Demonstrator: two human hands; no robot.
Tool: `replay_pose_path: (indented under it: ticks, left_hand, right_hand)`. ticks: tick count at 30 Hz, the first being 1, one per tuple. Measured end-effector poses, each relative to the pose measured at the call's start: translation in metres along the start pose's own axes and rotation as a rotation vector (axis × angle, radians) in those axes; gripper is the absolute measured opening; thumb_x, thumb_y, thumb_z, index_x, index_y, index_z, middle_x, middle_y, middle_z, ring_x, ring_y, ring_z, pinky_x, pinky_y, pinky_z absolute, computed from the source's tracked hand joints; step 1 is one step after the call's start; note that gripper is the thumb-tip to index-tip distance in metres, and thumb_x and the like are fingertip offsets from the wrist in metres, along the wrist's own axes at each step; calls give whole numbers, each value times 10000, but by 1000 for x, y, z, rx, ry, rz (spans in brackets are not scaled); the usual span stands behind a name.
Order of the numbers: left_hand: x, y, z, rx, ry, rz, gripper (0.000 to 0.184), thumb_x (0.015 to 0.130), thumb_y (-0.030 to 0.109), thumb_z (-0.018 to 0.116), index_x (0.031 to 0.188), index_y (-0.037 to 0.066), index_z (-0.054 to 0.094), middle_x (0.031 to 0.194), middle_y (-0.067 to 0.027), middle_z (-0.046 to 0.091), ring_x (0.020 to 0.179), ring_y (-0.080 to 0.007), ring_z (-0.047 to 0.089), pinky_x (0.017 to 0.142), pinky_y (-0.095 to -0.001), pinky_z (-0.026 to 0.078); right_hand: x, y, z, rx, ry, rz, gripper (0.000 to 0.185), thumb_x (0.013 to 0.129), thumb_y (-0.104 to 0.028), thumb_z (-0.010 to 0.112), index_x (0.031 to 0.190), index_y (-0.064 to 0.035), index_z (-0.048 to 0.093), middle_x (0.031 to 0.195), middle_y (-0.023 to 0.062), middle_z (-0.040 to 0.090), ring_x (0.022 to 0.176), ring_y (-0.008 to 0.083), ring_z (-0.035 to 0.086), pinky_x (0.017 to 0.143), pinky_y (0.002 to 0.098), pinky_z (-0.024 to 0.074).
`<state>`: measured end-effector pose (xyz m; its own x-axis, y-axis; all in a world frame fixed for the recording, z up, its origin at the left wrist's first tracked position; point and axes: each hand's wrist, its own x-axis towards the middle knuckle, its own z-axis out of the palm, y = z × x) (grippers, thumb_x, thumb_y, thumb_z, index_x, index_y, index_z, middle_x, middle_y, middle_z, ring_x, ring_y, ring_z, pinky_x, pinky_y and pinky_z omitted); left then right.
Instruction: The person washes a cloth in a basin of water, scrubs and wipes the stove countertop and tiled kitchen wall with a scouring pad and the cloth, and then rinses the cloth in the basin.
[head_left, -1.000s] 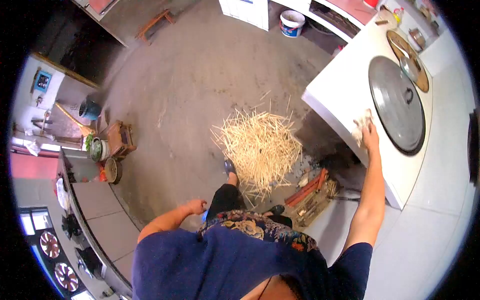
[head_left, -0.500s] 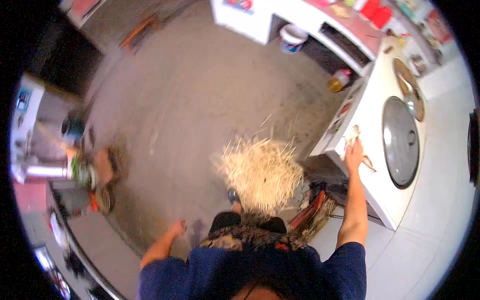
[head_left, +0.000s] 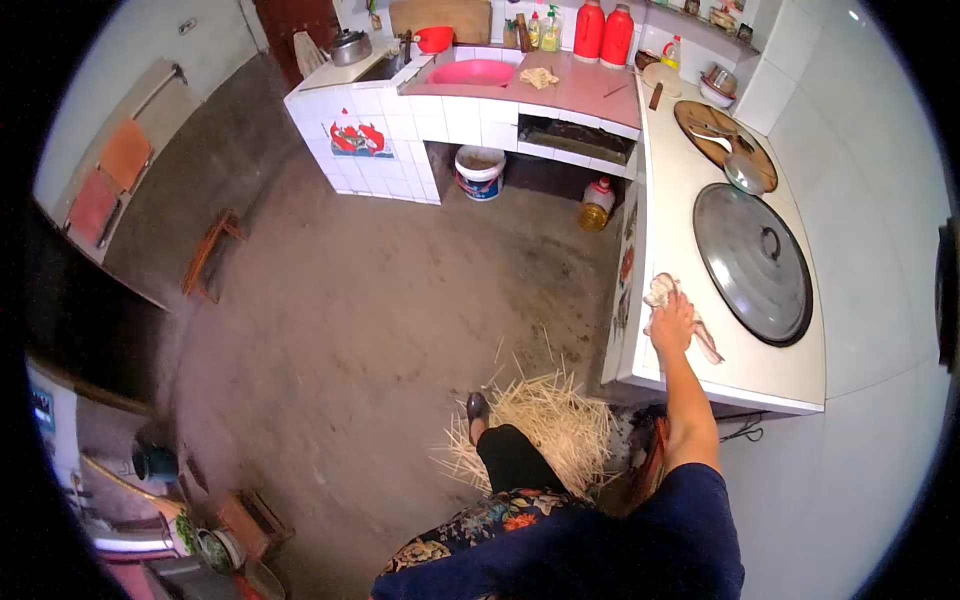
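My right hand (head_left: 674, 324) presses a pale, crumpled cloth (head_left: 662, 289) onto the white stove top (head_left: 667, 240), close to its near left edge. Part of the cloth sticks out past my fingers on both sides. Just to the right of it, a large grey metal lid (head_left: 745, 265) with a loop handle covers the round opening in the stove. Beyond that lies a round wooden lid (head_left: 700, 118), with a metal ladle (head_left: 743, 174) resting on it. I do not see my left hand in this view.
A straw pile (head_left: 560, 420) lies on the floor by my foot. At the back, a tiled counter holds a pink basin (head_left: 472, 73) and red thermos flasks (head_left: 589, 32). Beneath are a white bucket (head_left: 480, 175) and an oil jug (head_left: 597, 205). A wooden stool (head_left: 212, 255) stands left.
My view has turned and lifted toward the back counter, and my body has come forward beside the straw. My right hand stays on the cloth; my left hand has left the view.
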<state>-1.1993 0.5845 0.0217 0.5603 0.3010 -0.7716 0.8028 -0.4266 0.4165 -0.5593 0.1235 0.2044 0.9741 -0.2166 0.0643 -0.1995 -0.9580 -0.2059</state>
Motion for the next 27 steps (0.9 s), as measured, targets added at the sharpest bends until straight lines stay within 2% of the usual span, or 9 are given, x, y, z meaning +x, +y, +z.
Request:
replay_pose_path:
  ticks: [5, 8, 11, 15, 17, 20, 22, 24, 27]
  left_hand:
    - [63, 61, -98, -76, 105, 195, 379, 834, 235, 608, 1143, 18, 592, 860, -145, 654, 745, -195, 632, 668, -314, 496]
    - [135, 144, -160, -162, 100, 337, 370, 852, 238, 601, 1143, 10, 587, 844, -142, 646, 723, -179, 625, 644, -305, 492]
    - [177, 255, -218, 4, 80, 371, 330, 870, 135, 546, 1151, -37, 556, 818, -88, 608, 667, -133, 565, 611, -267, 456]
    - [262, 321, -278, -50, -7, 457, 342, 813, 48, 528, 1146, -12, 581, 781, -118, 629, 711, -198, 607, 644, -316, 485]
    - [295, 339, -304, -142, 45, 460, 340, 808, 19, 502, 1136, -26, 579, 787, -116, 620, 718, -199, 605, 636, -315, 483]
    - [307, 344, -334, -69, 90, 379, 357, 790, 75, 525, 1134, 3, 591, 834, -126, 647, 775, -215, 621, 654, -337, 493]
    - [303, 343, -354, 244, 43, 217, 378, 781, 167, 572, 1136, 39, 607, 913, -147, 673, 850, -260, 635, 708, -358, 499]
    - [313, 326, -368, 533, -54, 181, 429, 780, 294, 619, 1145, 69, 617, 1014, -165, 671, 930, -325, 632, 792, -394, 498]
    - [352, 303, -390, 654, -225, 120, 469, 773, 333, 636, 1162, 73, 608, 1050, -168, 658, 959, -333, 623, 823, -404, 489]
  right_hand:
    - [48, -38, -4, -170, -5, 163, 609, 899, -371, 403, 1446, -128, 293, 1517, 113, 220, 1391, 359, 172, 1084, 568, 154]
    - [79, -42, 14, -174, 16, 228, 634, 883, -402, 419, 1446, -138, 298, 1523, 101, 217, 1387, 351, 189, 1082, 577, 133]
    - [88, -41, 21, -168, -10, 246, 634, 879, -406, 432, 1444, -149, 304, 1525, 96, 214, 1394, 335, 178, 1091, 583, 110]
    - [100, -35, 23, -166, 13, 256, 584, 888, -371, 434, 1428, -171, 335, 1520, 69, 230, 1390, 323, 191, 1091, 591, 111]
    - [102, -34, 25, -182, 51, 275, 555, 880, -339, 451, 1401, -164, 379, 1498, 74, 275, 1354, 330, 255, 1079, 578, 160]
    - [103, -39, 23, -186, 126, 288, 501, 852, -278, 491, 1333, -142, 460, 1438, 82, 369, 1270, 336, 360, 1040, 533, 258]
    - [99, -47, 24, -205, 188, 295, 458, 818, -227, 533, 1264, -123, 515, 1365, 84, 452, 1183, 334, 437, 990, 490, 334]
    - [92, -56, 26, -226, 248, 301, 421, 784, -167, 573, 1200, -111, 548, 1286, 82, 520, 1101, 326, 493, 939, 455, 387]
    - [84, -66, 31, -275, 269, 329, 390, 769, -95, 588, 1158, -109, 559, 1230, 75, 554, 1036, 318, 527, 905, 436, 415]
